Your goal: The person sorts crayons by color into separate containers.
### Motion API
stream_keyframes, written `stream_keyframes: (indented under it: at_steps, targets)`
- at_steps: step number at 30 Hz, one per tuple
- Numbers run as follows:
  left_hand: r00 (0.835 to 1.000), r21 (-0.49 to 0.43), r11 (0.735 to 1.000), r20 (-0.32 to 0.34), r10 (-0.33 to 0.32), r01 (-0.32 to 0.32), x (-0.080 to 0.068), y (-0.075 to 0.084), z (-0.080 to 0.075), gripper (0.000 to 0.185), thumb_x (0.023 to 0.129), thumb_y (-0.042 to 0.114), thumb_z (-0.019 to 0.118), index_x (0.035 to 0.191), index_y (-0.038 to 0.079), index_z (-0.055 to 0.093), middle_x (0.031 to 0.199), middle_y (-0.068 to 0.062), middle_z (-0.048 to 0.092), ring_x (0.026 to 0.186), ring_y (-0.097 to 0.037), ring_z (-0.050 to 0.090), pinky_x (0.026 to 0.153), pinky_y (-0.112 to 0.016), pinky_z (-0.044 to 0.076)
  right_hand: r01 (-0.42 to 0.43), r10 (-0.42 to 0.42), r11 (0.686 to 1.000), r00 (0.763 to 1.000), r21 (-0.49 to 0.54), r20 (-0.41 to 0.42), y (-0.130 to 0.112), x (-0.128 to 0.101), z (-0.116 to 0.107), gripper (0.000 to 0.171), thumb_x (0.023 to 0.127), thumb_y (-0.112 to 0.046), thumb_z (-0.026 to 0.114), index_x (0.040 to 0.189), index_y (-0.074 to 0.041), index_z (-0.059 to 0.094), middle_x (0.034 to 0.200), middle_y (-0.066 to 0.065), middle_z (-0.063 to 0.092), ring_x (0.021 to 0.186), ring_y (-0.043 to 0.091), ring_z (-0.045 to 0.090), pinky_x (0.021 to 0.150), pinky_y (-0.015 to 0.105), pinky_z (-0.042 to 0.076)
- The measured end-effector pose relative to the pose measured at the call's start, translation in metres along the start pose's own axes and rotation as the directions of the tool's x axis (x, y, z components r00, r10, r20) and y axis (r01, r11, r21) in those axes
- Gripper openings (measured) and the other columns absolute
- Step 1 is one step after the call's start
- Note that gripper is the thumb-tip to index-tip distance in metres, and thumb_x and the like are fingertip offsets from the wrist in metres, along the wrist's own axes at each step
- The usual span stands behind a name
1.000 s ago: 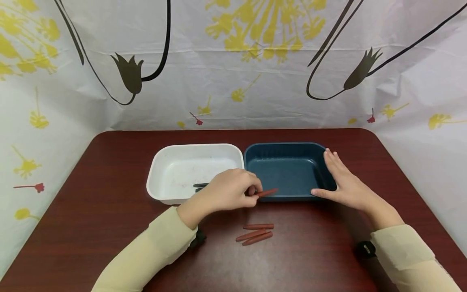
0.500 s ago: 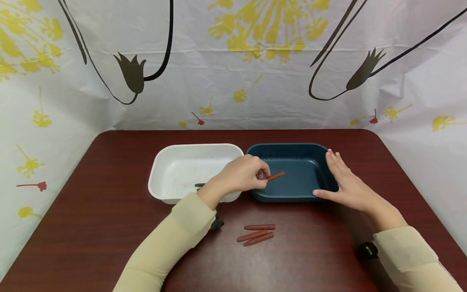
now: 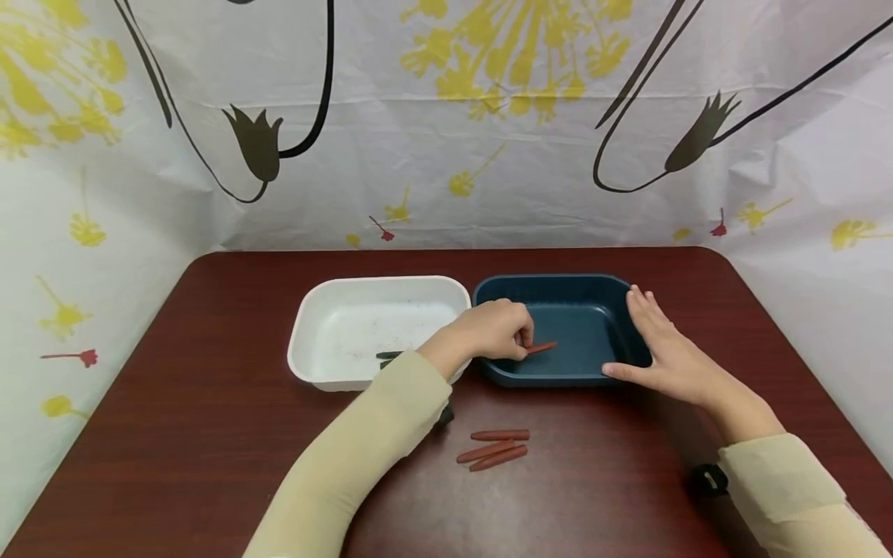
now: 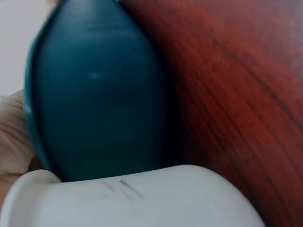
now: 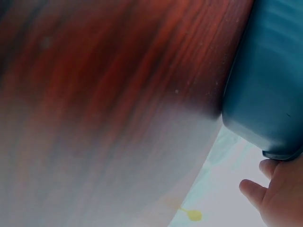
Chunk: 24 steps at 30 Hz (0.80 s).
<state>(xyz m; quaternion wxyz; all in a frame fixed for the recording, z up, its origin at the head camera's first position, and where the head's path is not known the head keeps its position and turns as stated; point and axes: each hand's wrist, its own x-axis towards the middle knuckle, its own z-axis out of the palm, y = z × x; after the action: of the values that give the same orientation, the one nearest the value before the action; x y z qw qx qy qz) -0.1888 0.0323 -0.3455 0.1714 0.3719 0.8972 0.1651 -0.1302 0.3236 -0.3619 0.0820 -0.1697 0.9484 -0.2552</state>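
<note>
My left hand (image 3: 494, 329) is low inside the dark blue tray (image 3: 551, 381), near its left end, and pinches a red-brown crayon (image 3: 543, 347). The crayon's free end points right, over the tray's floor. At the tray's right side rests my right hand (image 3: 668, 358), its fingers extended along the rim and its thumb at the front edge. The right wrist view shows fingertips (image 5: 253, 191) by the tray's rim. On the table in front lie three more red-brown crayons (image 3: 499, 435). In the left wrist view the tray wall hides the crayon.
A white tray (image 3: 307, 372) stands close against the blue one on the left, with dark green crayons (image 3: 387, 356) in it, partly hidden by my left arm. The brown table (image 3: 174, 434) meets a patterned sheet (image 3: 391, 178) at the back and sides.
My left hand has carried the crayon from the front left rim to the right and into the blue tray, then lowered it. My right hand has kept its place at the tray.
</note>
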Motion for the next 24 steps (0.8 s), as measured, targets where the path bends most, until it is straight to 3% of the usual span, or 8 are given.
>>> stream_keyframes:
  at_steps: [4, 8, 12, 15, 19, 24]
  targets:
    - [1.000, 0.016, 1.000, 0.026, -0.011, 0.011, 0.009, 0.001, 0.001, 0.006, 0.093, 0.020, 0.069, 0.090, 0.020, 0.074, 0.091, 0.007, 0.068, 0.077, -0.009, 0.058, 0.065, -0.021, 0.048, 0.001, -0.001, 1.000, 1.000, 0.002, -0.007, 0.001, -0.001, -0.002, 0.115, 0.086, -0.044, 0.074, 0.159, -0.007, -0.007, 0.167, 0.011, -0.014, 0.153, 0.036, -0.017, 0.116, 0.070, 0.002]
    - [0.999, 0.060, 0.998, 0.042, -0.019, 0.016, 0.009, 0.001, 0.005, 0.012, 0.093, 0.021, 0.069, 0.082, 0.022, 0.070, 0.081, 0.008, 0.064, 0.070, -0.009, 0.054, 0.061, -0.022, 0.044, 0.008, -0.008, 1.000, 1.000, 0.003, -0.003, 0.003, -0.001, -0.002, 0.114, 0.087, -0.043, 0.074, 0.159, -0.007, -0.008, 0.167, 0.009, -0.016, 0.153, 0.036, -0.017, 0.117, 0.070, 0.002]
    - [0.998, 0.124, 0.992, 0.055, -0.016, 0.009, 0.008, 0.002, 0.010, 0.029, 0.093, 0.022, 0.070, 0.066, 0.022, 0.057, 0.062, 0.008, 0.047, 0.059, -0.008, 0.040, 0.056, -0.022, 0.036, 0.010, -0.010, 1.000, 1.000, 0.000, 0.003, 0.003, 0.000, -0.002, 0.114, 0.087, -0.043, 0.073, 0.159, -0.008, -0.008, 0.167, 0.005, -0.017, 0.153, 0.035, -0.017, 0.117, 0.070, 0.003]
    - [0.998, 0.153, 0.988, 0.065, -0.015, 0.005, 0.007, 0.003, 0.012, 0.037, 0.093, 0.021, 0.069, 0.061, 0.021, 0.051, 0.057, 0.006, 0.037, 0.057, -0.009, 0.033, 0.054, -0.023, 0.031, 0.005, -0.005, 1.000, 1.000, -0.001, 0.004, 0.002, -0.001, -0.001, 0.114, 0.087, -0.044, 0.073, 0.159, -0.008, -0.008, 0.167, 0.004, -0.017, 0.154, 0.035, -0.017, 0.116, 0.071, 0.004]
    - [0.998, 0.110, 0.994, 0.060, 0.014, -0.021, 0.006, 0.001, 0.010, 0.024, 0.094, 0.018, 0.068, 0.071, 0.021, 0.064, 0.065, 0.008, 0.052, 0.061, -0.008, 0.043, 0.057, -0.022, 0.037, -0.002, 0.002, 1.000, 1.000, -0.002, 0.005, 0.001, -0.001, 0.000, 0.115, 0.087, -0.045, 0.074, 0.159, -0.008, -0.008, 0.167, 0.007, -0.016, 0.154, 0.035, -0.017, 0.115, 0.072, 0.006]
    - [0.990, -0.005, 0.991, 0.042, 0.134, -0.134, -0.004, 0.001, 0.001, 0.013, 0.097, 0.015, 0.063, 0.097, 0.015, 0.076, 0.091, 0.005, 0.070, 0.076, -0.008, 0.058, 0.069, -0.019, 0.047, -0.007, 0.007, 1.000, 1.000, -0.004, 0.006, 0.001, -0.002, 0.001, 0.115, 0.087, -0.045, 0.074, 0.159, -0.008, -0.008, 0.167, 0.006, -0.016, 0.154, 0.034, -0.018, 0.114, 0.073, 0.008]
